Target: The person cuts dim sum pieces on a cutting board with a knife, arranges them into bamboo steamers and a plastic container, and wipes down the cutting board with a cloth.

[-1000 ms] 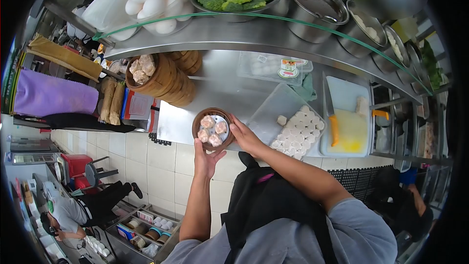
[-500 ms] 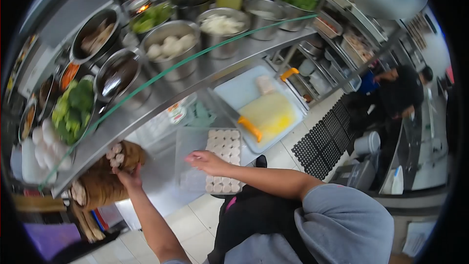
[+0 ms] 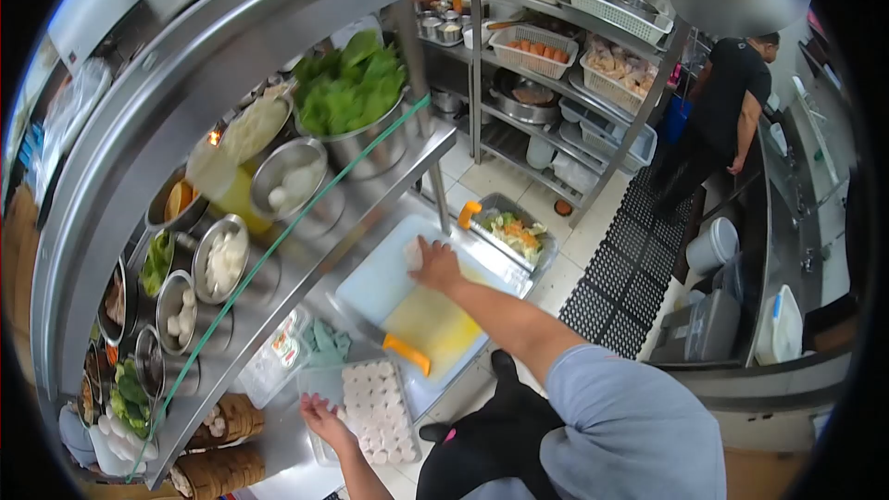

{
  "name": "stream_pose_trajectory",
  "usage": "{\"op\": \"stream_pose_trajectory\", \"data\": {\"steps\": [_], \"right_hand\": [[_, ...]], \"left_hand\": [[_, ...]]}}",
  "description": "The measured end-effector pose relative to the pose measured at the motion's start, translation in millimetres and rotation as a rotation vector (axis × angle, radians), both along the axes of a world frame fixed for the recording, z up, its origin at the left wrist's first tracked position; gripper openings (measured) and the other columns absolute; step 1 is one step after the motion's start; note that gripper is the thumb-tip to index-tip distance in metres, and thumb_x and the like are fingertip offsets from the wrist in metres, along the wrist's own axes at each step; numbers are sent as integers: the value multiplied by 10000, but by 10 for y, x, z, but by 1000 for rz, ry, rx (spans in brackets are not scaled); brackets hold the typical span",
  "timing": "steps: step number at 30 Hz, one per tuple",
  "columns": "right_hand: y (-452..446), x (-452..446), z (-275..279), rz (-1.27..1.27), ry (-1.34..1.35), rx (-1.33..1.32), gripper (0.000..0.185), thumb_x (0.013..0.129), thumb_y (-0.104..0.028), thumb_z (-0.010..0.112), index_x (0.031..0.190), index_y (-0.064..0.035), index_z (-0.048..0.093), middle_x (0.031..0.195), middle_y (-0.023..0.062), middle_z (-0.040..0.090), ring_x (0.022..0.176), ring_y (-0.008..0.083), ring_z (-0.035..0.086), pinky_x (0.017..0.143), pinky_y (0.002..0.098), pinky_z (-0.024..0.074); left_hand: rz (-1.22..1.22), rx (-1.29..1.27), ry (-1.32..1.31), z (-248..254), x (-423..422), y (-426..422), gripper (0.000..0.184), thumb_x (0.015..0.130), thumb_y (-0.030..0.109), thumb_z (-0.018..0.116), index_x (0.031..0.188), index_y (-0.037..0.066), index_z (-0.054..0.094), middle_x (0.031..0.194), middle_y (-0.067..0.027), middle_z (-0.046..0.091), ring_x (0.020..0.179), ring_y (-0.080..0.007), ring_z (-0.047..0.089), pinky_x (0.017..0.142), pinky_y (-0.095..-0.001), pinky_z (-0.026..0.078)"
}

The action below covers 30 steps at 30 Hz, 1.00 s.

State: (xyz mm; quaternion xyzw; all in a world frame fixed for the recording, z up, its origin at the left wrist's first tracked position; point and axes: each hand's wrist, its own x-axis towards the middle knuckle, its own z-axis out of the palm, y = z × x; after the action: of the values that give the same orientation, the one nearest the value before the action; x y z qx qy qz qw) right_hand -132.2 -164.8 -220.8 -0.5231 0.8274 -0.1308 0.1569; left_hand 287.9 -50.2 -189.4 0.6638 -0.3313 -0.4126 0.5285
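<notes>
My right hand (image 3: 439, 266) reaches over the far part of the blue-white cutting board (image 3: 370, 282), its fingers closed around a small pale block (image 3: 413, 255), mostly covered by the hand. A knife's orange handle (image 3: 406, 350) lies at the board's near left, beside a yellow-stained patch. My left hand (image 3: 324, 417) hovers palm up with fingers apart, holding nothing, over the left side of a clear plastic tray (image 3: 319, 380). Rows of round white pieces (image 3: 375, 398) fill the tray's right side. Bamboo steamers (image 3: 236, 418) with pale dumplings stand further left.
A metal shelf edge with a glass strip (image 3: 292, 224) overhangs the counter, carrying several steel pots (image 3: 306, 181). A green cloth (image 3: 326, 343) lies behind the tray. Beyond the board sits a vegetable-filled bin (image 3: 546, 245). Another person (image 3: 732, 93) stands on the right near a floor mat (image 3: 620, 278).
My right hand has moved from above the tray to the pale block on the cutting board. My left hand has left the bamboo steamer and come over the tray. The view has turned right.
</notes>
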Motion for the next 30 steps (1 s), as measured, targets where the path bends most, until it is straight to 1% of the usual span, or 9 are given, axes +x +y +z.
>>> {"op": "stream_pose_trajectory", "data": {"steps": [6, 8, 10, 13, 16, 22, 26, 28, 30], "right_hand": [[-120, -110, -288, 5, -348, -166, 985, 820, -423, 737, 1613, -63, 277, 1363, 299, 525, 1195, 446, 576, 1020, 540, 487], [194, 76, -162, 245, -431, -356, 935, 831, -356, 744, 1581, -21, 297, 1390, 338, 498, 1291, 469, 497, 1097, 532, 429], [740, 181, 515, 680, -684, -289, 932, 880, -375, 787, 1610, -72, 291, 1452, 256, 491, 1327, 411, 482, 1129, 479, 414], [1250, 340, 922, 831, -1278, 19, 707, 999, -279, 698, 1592, -94, 360, 1488, 148, 495, 1289, 261, 504, 1073, 401, 466], [1540, 258, 733, 588, -1190, 43, 438, 1038, -236, 653, 1429, -58, 570, 1320, 73, 621, 1143, 168, 579, 956, 340, 522], [1801, 44, 376, 203, -1167, 164, 226, 1032, -257, 656, 1093, -44, 699, 967, 2, 674, 857, 86, 596, 757, 274, 534], [1822, 282, 492, 130, -1132, 159, 210, 1026, -230, 650, 1106, -42, 697, 975, -1, 676, 860, 88, 602, 754, 274, 537], [1822, 453, 549, 134, -1200, 151, 206, 1022, -215, 642, 1135, -50, 698, 976, -3, 676, 857, 86, 607, 751, 270, 539], [1905, 558, 546, 170, -1177, 135, 211, 1022, -212, 639, 1153, -58, 698, 974, -1, 678, 855, 85, 609, 752, 269, 540]], "left_hand": [[-407, -21, -125, 324, -1373, 80, 527, 1045, 314, 609, 1492, 82, 452, 1266, -126, 640, 1112, -218, 647, 881, -358, 551], [-477, -22, 87, 307, -1672, 109, 652, 1015, 405, 665, 1547, 139, 398, 1447, -154, 562, 1282, -255, 586, 952, -410, 536], [-337, 178, 561, 497, -1915, 151, 740, 1008, 379, 693, 1585, 214, 260, 1550, -143, 444, 1351, -284, 536, 957, -503, 541], [-225, 86, 706, 476, -1695, 358, 715, 1009, 319, 699, 1559, 216, 253, 1459, -122, 532, 1280, -300, 605, 849, -517, 595], [-131, 113, 464, 464, -1148, 474, 684, 998, 230, 706, 1526, 207, 272, 1249, -104, 648, 967, -295, 740, 604, -468, 648], [-211, 208, -288, 354, 507, -131, 610, 979, 297, 723, 1501, 90, 484, 1143, -124, 685, 975, -235, 728, 535, -344, 626], [-302, 246, -318, -273, 850, -556, 510, 989, 324, 705, 1422, 81, 590, 1067, -135, 733, 939, -253, 742, 589, -370, 614], [-542, 35, -933, -1042, 1068, -735, 409, 973, 310, 697, 1327, 105, 670, 1087, -158, 736, 930, -294, 744, 718, -421, 614], [-368, 13, -992, -764, 1078, -715, 382, 964, 313, 693, 1289, 112, 688, 1100, -161, 733, 964, -313, 729, 804, -414, 592]]}}
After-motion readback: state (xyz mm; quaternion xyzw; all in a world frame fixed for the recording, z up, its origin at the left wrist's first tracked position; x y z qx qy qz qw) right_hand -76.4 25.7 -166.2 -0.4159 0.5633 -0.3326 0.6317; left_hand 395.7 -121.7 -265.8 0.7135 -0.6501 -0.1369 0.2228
